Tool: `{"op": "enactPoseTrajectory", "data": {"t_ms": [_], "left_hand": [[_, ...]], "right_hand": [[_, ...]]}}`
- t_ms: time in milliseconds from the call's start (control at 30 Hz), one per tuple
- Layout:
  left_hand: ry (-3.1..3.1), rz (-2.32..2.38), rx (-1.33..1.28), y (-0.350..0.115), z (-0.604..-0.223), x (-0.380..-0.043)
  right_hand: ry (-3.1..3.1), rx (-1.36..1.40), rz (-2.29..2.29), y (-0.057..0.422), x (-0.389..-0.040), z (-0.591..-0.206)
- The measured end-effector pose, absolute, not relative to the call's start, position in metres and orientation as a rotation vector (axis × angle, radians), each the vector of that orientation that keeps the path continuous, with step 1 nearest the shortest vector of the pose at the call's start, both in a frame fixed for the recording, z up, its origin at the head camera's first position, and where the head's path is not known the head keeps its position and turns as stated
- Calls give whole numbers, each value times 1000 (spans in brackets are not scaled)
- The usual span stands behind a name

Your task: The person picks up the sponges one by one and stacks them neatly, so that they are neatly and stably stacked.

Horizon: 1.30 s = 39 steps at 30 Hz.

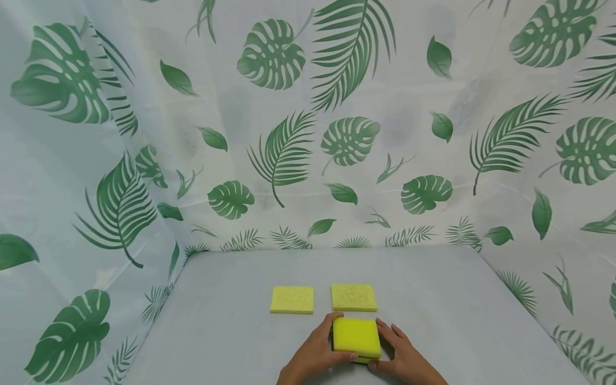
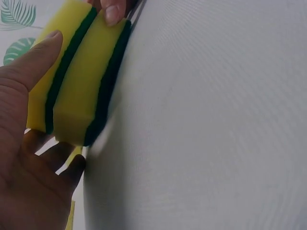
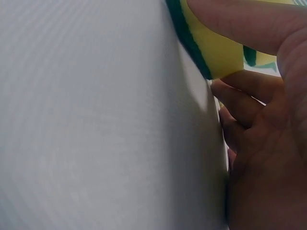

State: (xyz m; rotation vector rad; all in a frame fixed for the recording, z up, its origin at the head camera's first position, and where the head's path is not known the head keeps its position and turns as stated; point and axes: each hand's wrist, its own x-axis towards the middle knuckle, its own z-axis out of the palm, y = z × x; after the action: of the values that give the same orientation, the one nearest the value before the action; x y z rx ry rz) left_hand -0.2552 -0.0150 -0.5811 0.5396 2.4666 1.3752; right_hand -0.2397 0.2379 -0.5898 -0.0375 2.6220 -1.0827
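Two scrub sponges, yellow foam with a green scouring layer underneath, are stacked one on the other close over the table. My left hand (image 1: 315, 348) grips the upper sponge (image 1: 356, 336) from the left side, thumb along its near face. From the right, my right hand (image 1: 403, 354) holds the lower sponge (image 2: 86, 91), its thumb on the front face and fingers behind, as the right wrist view shows. In the head view the upper sponge hides most of the lower one.
Beyond the stack, two thin, pale yellow sponges (image 1: 292, 299) lie side by side, the right-hand pad (image 1: 353, 297) just behind my hands. A pale cloth covers the table (image 1: 231, 331). Leaf-printed curtains (image 1: 298, 160) hang at the back and both sides.
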Motion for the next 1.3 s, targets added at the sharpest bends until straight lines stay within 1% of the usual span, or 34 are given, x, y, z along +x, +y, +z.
{"op": "enactPoseTrajectory", "data": {"t_ms": [400,900,1300], "left_hand": [[2413,1437,553,-16,-588,-257],[2330,1529,475,-13,-594,-255],[2287,1562,441,-13,-601,-255]], "right_hand": [[2629,-54,-1096,237,-241,-590],[2604,-35,-1135,241,-241,-588],[2471,26,-1443,241,-235,-587]]}}
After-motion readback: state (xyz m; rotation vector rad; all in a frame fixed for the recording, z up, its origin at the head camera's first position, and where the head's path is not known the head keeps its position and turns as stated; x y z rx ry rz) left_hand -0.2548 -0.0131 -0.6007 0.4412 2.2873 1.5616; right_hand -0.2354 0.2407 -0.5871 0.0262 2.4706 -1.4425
